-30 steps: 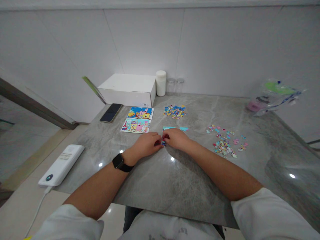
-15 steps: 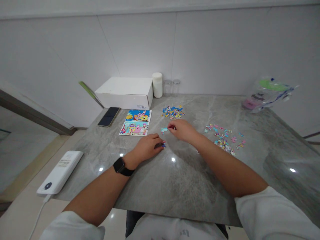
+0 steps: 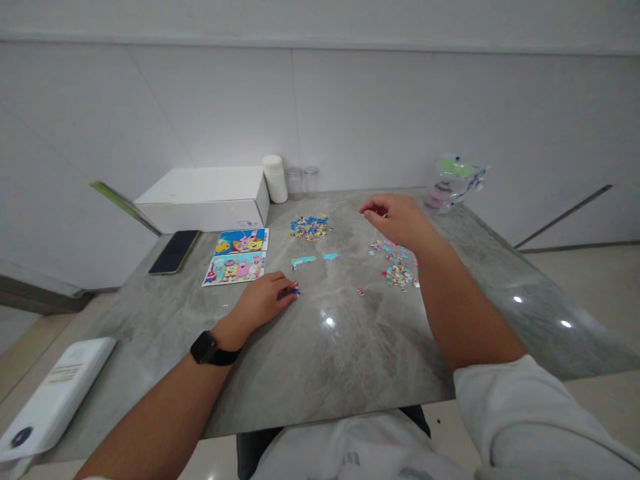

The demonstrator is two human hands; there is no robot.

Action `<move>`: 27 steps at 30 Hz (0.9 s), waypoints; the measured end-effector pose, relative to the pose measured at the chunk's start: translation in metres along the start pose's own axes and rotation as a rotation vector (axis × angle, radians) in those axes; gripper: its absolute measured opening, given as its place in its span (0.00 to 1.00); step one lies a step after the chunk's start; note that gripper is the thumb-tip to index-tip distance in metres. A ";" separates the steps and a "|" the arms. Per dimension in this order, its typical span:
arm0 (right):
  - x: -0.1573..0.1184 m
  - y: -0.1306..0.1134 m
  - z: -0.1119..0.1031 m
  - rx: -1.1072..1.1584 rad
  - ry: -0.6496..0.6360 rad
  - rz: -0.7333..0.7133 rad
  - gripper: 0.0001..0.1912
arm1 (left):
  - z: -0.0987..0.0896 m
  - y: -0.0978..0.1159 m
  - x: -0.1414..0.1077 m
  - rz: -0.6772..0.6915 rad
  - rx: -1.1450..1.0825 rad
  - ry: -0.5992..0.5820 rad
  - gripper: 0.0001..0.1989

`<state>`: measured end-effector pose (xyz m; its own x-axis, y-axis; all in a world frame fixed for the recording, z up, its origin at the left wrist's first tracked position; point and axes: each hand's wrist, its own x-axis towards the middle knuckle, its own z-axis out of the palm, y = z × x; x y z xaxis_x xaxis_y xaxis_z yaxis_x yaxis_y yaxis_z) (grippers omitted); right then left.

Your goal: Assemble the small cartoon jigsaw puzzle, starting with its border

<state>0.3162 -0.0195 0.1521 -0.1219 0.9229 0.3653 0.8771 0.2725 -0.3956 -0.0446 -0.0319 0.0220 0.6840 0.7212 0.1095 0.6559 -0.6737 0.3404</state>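
My left hand [image 3: 266, 299] rests on the table, its fingers closed round small red and blue puzzle pieces [image 3: 296, 288]. Raised over the table, my right hand [image 3: 393, 219] has its fingers curled together; what they hold, if anything, is too small to name. Below and left of it lie a joined light-blue strip of pieces [image 3: 303, 261] and a separate short light-blue piece group [image 3: 331, 257]. A loose pile of pinkish pieces [image 3: 400, 272] is beside my right forearm. A blue and yellow pile [image 3: 311, 227] sits farther back. One small piece [image 3: 361, 291] lies alone.
Two cartoon picture cards [image 3: 235, 269] lie left of centre, beside a phone [image 3: 175, 253]. Behind are a white box [image 3: 205, 200], a white bottle [image 3: 275, 180] and two clear glasses [image 3: 311, 180]. A plastic bag [image 3: 455, 183] stands back right; a white power bank [image 3: 57, 393] lies front left.
My right hand has left the light-blue strip and moved right and up. My left hand stays by the red and blue pieces. The whole view has shifted to the right.
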 end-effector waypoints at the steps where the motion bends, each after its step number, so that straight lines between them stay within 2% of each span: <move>1: -0.006 0.006 -0.004 -0.028 -0.003 0.006 0.12 | 0.000 -0.001 0.000 0.002 -0.017 0.011 0.13; 4: -0.027 0.026 -0.011 -0.101 -0.042 0.035 0.11 | -0.002 -0.002 0.001 0.002 -0.045 0.072 0.14; 8: -0.061 0.055 -0.008 -0.131 -0.094 0.083 0.11 | -0.006 0.001 0.000 0.011 -0.044 0.180 0.17; 11: -0.079 0.080 0.002 -0.126 -0.155 0.107 0.11 | -0.006 0.005 0.002 0.049 -0.078 0.188 0.18; 16: -0.090 0.117 0.027 -0.133 -0.234 0.098 0.12 | -0.002 0.006 0.005 0.070 -0.158 0.159 0.18; 20: -0.095 0.125 0.040 -0.093 -0.296 0.081 0.11 | -0.001 0.001 0.006 0.022 -0.159 0.158 0.21; 27: -0.097 0.124 0.046 -0.095 -0.399 -0.014 0.12 | -0.005 -0.003 0.006 -0.033 -0.158 0.201 0.22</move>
<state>0.4149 -0.0628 0.0290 -0.2883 0.9575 0.0076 0.9108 0.2767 -0.3064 -0.0446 -0.0249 0.0262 0.5754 0.7707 0.2739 0.6080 -0.6270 0.4870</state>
